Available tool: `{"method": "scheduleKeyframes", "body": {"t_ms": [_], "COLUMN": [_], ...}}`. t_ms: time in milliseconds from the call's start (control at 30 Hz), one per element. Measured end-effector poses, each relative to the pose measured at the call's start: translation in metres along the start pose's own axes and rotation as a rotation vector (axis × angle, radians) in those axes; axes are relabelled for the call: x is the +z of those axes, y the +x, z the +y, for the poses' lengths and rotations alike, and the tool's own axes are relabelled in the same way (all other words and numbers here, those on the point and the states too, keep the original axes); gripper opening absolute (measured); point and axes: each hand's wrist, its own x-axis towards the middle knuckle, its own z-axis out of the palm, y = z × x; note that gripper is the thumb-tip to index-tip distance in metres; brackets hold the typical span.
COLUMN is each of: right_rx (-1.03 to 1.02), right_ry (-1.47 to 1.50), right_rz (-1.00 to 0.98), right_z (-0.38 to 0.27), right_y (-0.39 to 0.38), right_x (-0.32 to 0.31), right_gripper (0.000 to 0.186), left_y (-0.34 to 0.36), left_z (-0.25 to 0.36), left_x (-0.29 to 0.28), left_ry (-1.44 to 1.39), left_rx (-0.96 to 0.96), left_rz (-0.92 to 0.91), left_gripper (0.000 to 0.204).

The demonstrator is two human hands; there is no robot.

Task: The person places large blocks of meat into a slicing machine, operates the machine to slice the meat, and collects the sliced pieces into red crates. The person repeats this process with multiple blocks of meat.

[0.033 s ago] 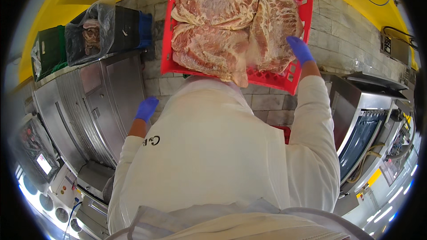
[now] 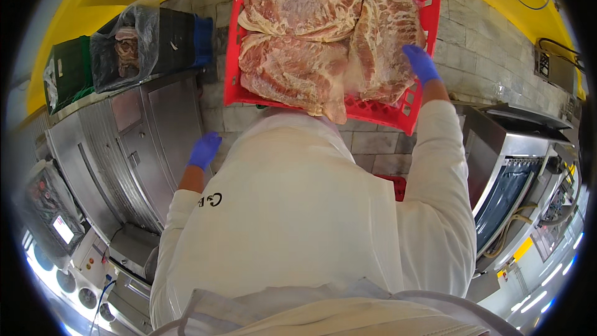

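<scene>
Large slabs of raw, pale-marbled meat (image 2: pixel 292 68) lie in a red plastic crate (image 2: pixel 232 65) in front of me. The front slab's tip hangs over the near rim. At the crate's right side my right hand (image 2: pixel 423 65), in a blue glove, reaches over the wall. Its fingers lie extended against the edge of the right-hand meat slab (image 2: pixel 384 43), not closed round it. My left hand (image 2: pixel 204 150), also blue-gloved, hangs by my left side, apart from the crate. It looks empty, with the fingers loosely bent.
Left stand a steel cabinet (image 2: pixel 174 112), a dark bin lined with clear plastic (image 2: pixel 152 40) holding meat, and a green crate (image 2: pixel 67 74). A steel machine (image 2: pixel 507 149) is at the right. Beneath is a tiled floor (image 2: pixel 463 46), and part of another red crate (image 2: pixel 398 185) shows beside my apron.
My right hand has shifted very slightly away from me along the slab's edge. The crate's right side sits a touch farther right. My left hand is nearly still.
</scene>
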Motion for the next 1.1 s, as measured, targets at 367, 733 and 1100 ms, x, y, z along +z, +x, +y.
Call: {"method": "scheduleKeyframes", "body": {"t_ms": [367, 733, 1100], "right_rx": [0.078, 0.146, -0.052], "right_ry": [-0.351, -0.469, -0.7], "right_rz": [0.163, 0.084, -0.101], "right_z": [-0.035, 0.02, 0.004], "right_y": [0.209, 0.32, 0.342], "right_x": [-0.052, -0.03, -0.028], "right_gripper": [0.08, 0.085, 0.072], "left_y": [0.102, 0.12, 0.138], "left_z": [0.185, 0.2, 0.148], "left_x": [-0.081, -0.077, -0.061], "left_ry": [0.09, 0.092, 0.26], "left_rx": [-0.001, -0.077, -0.057], "left_rz": [0.051, 0.066, 0.173], "left_gripper": [0.064, 0.071, 0.072]}}
